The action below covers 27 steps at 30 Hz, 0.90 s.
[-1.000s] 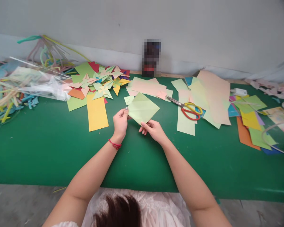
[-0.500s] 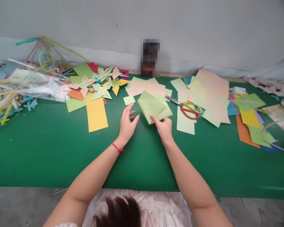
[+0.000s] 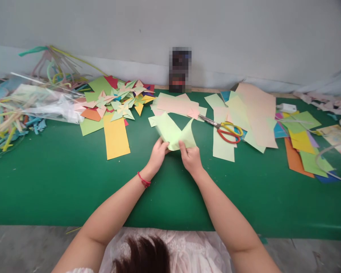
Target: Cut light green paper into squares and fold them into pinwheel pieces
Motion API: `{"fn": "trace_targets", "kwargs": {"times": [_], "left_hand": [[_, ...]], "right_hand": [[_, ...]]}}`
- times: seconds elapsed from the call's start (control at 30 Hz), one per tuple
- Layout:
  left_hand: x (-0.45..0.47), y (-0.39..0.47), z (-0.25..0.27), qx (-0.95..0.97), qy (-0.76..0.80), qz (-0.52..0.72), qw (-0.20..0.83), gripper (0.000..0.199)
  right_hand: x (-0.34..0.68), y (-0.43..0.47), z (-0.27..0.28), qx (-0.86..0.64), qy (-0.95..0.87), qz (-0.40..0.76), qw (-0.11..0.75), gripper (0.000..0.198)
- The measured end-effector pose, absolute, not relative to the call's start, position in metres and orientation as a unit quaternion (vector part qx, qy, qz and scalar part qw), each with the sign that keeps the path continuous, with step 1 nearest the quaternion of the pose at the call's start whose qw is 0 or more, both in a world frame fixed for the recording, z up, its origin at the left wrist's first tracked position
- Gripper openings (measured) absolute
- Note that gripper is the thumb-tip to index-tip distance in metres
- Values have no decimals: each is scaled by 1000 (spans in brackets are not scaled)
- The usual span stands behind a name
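Observation:
A light green sheet of paper (image 3: 170,131) is held up just above the table, its two sides rising in a V. My left hand (image 3: 158,153) pinches its lower left part between thumb and fingers. On the lower right, my right hand (image 3: 191,157) grips the same sheet with the thumb on top. Partly hidden behind the sheet's left side lies a small folded green paper square (image 3: 152,121). To the right, scissors (image 3: 223,129) with red and yellow handles rest across pale green paper strips (image 3: 223,146).
Folded paper stars (image 3: 122,110) and a yellow sheet (image 3: 116,140) lie on the left of the green table (image 3: 74,182). Pipe cleaners (image 3: 11,125) are heaped at the far left. Large pink paper (image 3: 258,113) and coloured sheets (image 3: 301,140) lie right. A pixelated dark object (image 3: 180,70) stands against the wall.
My left hand has moved right and taken hold of the sheet, which it did not touch before. The paper has shifted left and opened into a V. My right hand has moved slightly left.

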<state>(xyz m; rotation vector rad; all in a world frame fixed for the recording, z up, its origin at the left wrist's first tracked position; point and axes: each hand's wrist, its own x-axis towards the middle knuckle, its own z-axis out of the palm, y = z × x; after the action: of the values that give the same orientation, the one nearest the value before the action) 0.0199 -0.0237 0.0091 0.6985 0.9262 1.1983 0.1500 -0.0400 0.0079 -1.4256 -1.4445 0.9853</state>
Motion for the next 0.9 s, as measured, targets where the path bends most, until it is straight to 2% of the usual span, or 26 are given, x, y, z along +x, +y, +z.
{"fn": "trace_targets", "kwargs": {"times": [0.07,0.13,0.3,0.47,0.63,0.73,0.9], "left_hand": [[16,-21,9,270,417,546,675,20],[11,-17,9,245,415,557,676,20],[0,-10,15,166,386,565,710,26],[-3,-9,18,201,369,558,716,29],[-13,-5,20,282,384,574,666,32],[-19,-2,17,375,434,534,621,32],[-20,2,2,461,540,468,526,24]], "right_hand": [[149,-40,11,-574,-592,333,457,33],[148,-39,14,-575,-595,298,476,31],[148,-34,14,-603,-493,391,491,41],[154,-25,7,-583,-402,467,529,43],[171,-15,6,-567,-352,461,585,42],[184,-13,9,-558,-362,443,601,37],[197,-15,11,-632,-449,328,540,31]]}}
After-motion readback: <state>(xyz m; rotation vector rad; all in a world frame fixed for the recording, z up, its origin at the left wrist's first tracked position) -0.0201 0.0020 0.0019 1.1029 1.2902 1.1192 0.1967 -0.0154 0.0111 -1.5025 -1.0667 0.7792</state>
